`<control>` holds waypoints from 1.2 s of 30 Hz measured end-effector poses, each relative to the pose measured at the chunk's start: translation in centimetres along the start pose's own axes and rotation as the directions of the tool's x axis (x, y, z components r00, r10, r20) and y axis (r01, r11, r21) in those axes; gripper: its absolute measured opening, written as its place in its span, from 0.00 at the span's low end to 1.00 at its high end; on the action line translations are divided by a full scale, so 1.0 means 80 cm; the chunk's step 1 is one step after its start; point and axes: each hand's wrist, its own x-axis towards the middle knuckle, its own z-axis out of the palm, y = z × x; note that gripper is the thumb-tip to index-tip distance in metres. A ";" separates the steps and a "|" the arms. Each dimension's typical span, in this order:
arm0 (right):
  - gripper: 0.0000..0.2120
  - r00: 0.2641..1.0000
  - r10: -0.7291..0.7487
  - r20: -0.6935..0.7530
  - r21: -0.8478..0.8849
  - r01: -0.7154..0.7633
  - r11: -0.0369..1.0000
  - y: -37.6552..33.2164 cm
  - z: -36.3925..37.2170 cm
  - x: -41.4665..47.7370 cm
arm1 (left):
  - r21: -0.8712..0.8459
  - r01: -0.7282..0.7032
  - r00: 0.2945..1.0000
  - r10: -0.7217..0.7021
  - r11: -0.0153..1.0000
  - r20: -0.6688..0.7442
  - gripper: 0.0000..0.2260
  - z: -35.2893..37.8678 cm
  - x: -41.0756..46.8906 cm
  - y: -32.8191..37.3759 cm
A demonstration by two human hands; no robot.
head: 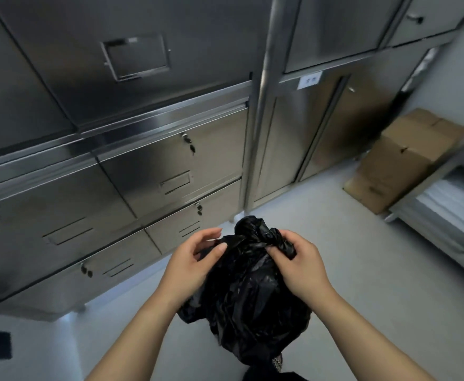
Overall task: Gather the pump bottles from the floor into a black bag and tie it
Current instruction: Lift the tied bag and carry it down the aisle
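Right hand (299, 259) is pinching the black bag (247, 298) by its twisted top, maybe tightening a knot. Left hand (195, 254) is touching its side, fingers loose and open, steadying it over the floor (362, 270).

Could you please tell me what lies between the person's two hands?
In the head view, the twisted top of the black bag lies between the left hand and the right hand, which pinches it.

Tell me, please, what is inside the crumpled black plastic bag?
Nothing inside shows: the crumpled black plastic bag is opaque and its neck is twisted into a knot. The right hand pinches that knot; the left hand is open beside it.
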 end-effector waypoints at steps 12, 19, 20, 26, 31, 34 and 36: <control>0.15 0.963 -0.070 -0.259 -0.073 0.053 0.996 0.037 -0.216 0.110 | 0.147 -0.175 0.960 0.136 0.974 0.243 0.13 0.202 0.178 0.114; 0.18 0.938 -0.074 -0.340 -0.182 0.011 0.983 0.070 -0.290 0.195 | 0.375 -0.356 0.905 0.215 0.856 0.367 0.13 0.245 0.297 0.155; 0.19 0.931 -0.076 -0.358 -0.200 0.003 0.980 0.072 -0.300 0.210 | 0.390 -0.386 0.891 0.230 0.836 0.390 0.14 0.250 0.318 0.160; 0.16 0.848 -0.130 -0.513 -0.319 -0.048 0.946 0.067 -0.382 0.315 | 0.440 -0.582 0.779 0.313 0.684 0.544 0.21 0.296 0.474 0.210; 0.16 0.749 -0.174 -0.640 -0.373 -0.104 0.922 0.039 -0.451 0.393 | 0.375 -0.686 0.672 0.344 0.624 0.656 0.22 0.339 0.592 0.275; 0.15 0.686 -0.181 -0.704 -0.366 -0.133 0.921 0.032 -0.490 0.433 | 0.313 -0.741 0.601 0.379 0.595 0.704 0.21 0.373 0.649 0.308; 0.12 0.649 -0.169 -0.742 -0.346 -0.155 0.925 0.028 -0.519 0.456 | 0.280 -0.768 0.557 0.384 0.577 0.736 0.22 0.396 0.677 0.323</control>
